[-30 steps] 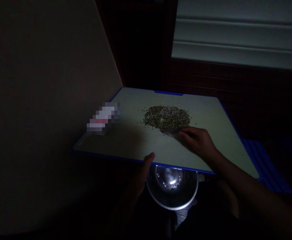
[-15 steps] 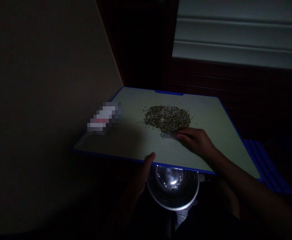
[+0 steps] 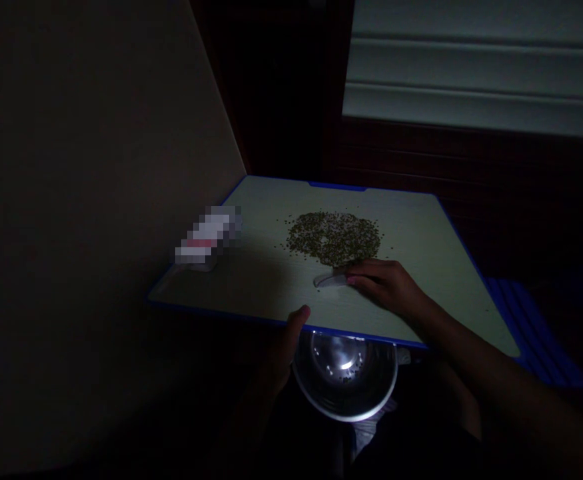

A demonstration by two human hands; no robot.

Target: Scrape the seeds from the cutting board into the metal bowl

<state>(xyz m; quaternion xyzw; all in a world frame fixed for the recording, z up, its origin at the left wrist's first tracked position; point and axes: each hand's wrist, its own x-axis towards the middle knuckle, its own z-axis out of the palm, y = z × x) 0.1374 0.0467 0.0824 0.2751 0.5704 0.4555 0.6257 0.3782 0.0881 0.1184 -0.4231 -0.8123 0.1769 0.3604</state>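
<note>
My right hand (image 3: 388, 283) pinches a thin, translucent, slightly curved plastic piece (image 3: 330, 280) between thumb and fingers, low over the board-like tabletop (image 3: 251, 287). Just beyond it spreads a patch of small greenish-brown grains (image 3: 334, 237); one stray grain lies near the piece's tip. At the near edge, my left hand (image 3: 288, 347) is closed at the left rim of a shiny metal bowl (image 3: 351, 413), its thumb showing up by the table edge and its other fingers hidden. The bowl sits under that edge with a few grains inside.
A white box-like item (image 3: 206, 237), blurred by pixelation, lies on the left side of the tabletop. A wall (image 3: 96, 167) rises along the left. Blue slatted material (image 3: 521, 320) shows low at the right. Pale horizontal panels (image 3: 471, 73) stand behind; the room is dark.
My right hand has drawn the plastic piece slightly toward me and left, away from the grain patch. More of the piece now shows. My left hand and the bowl stay put.
</note>
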